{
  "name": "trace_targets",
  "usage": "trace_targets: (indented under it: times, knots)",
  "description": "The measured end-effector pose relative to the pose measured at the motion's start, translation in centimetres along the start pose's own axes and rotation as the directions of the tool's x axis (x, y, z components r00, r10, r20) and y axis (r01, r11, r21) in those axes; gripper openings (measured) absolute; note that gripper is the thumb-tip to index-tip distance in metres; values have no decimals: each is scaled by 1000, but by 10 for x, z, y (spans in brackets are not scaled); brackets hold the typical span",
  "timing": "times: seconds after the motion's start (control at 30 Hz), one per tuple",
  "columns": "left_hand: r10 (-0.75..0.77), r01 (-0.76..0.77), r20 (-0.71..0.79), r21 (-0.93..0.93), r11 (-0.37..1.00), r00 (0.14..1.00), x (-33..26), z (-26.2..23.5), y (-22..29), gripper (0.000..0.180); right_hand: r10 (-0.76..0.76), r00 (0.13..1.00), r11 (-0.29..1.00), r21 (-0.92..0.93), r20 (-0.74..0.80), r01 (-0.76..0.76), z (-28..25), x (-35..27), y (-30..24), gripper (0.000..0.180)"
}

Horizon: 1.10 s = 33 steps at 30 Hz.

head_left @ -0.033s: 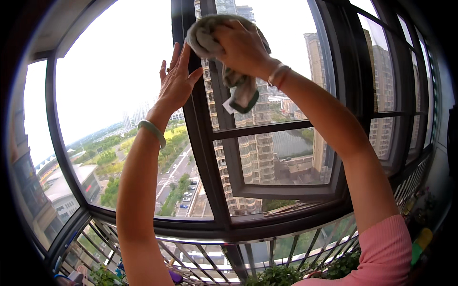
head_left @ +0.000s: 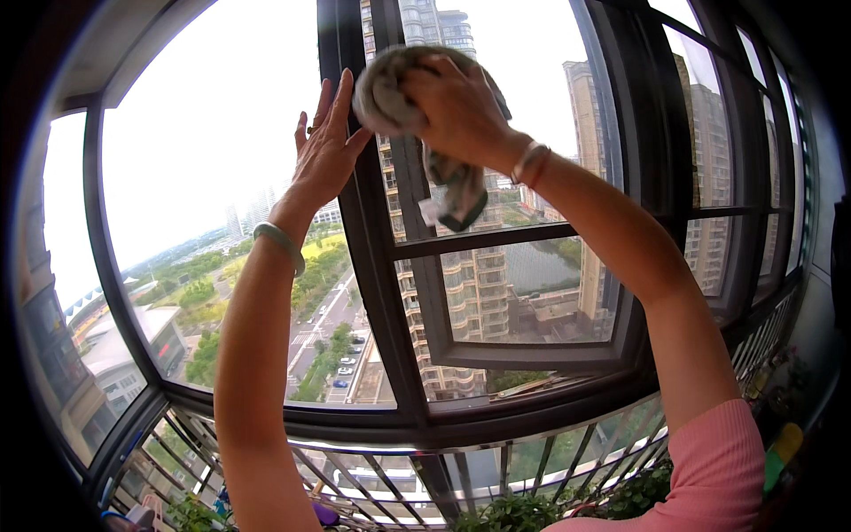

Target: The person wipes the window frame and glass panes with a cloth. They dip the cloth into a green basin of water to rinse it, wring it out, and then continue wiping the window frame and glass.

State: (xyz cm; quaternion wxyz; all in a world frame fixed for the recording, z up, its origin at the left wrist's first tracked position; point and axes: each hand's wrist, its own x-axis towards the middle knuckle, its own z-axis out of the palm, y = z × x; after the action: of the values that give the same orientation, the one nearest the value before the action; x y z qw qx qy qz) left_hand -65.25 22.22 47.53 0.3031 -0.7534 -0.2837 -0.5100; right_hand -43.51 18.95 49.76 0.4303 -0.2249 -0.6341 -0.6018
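Note:
A bunched grey-green cloth (head_left: 390, 93) is gripped in my right hand (head_left: 461, 111), raised at the dark upright window post (head_left: 355, 168). A loose end of the cloth, with a pale tag, hangs below my wrist in front of the opening. My left hand (head_left: 326, 155) lies flat with fingers stretched upward along the left side of the same post and holds nothing. It wears a ring, and a pale green bangle (head_left: 280, 246) circles that wrist. Another bracelet (head_left: 530, 163) is on my right wrist.
An outward-tilted window sash (head_left: 532, 356) stands beyond the lower right frame. Below the sill (head_left: 461, 432) runs a metal railing (head_left: 372, 479). Leafy plants (head_left: 514, 514) grow at the bottom edge. A large fixed pane (head_left: 213, 160) fills the left side, with more framed windows (head_left: 709, 133) at right.
My right hand has moved down and slightly right with the cloth, whose hanging end has dropped lower too. My left hand stays almost in place on the post.

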Motion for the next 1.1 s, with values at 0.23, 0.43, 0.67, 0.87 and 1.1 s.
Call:
trace_targets:
  times: [0.23, 0.43, 0.67, 0.87, 1.1]
  knots:
    - [44, -42, -19, 105, 994, 999, -1, -11, 6, 78, -266, 939, 964, 58, 218, 260, -42, -57, -34, 21]
    - [26, -25, -48, 31, 999, 998, 5, 9, 6, 77, -17, 999, 990, -136, 29, 21, -6, 18, 25, 26]
    - [22, -19, -54, 60, 998, 998, 0, -7, -1, 77, -269, 934, 960, 148, 234, 239, -41, -86, -59, 18]
    - [37, -33, -64, 74, 997, 997, 0, -3, -8, 75, -169, 968, 985, 8, 186, 171, -25, -27, -16, 20]
    - [42, -34, -93, 91, 995, 995, -3, 5, -7, 71, -35, 995, 998, -40, 93, 39, -7, -11, -8, 21]
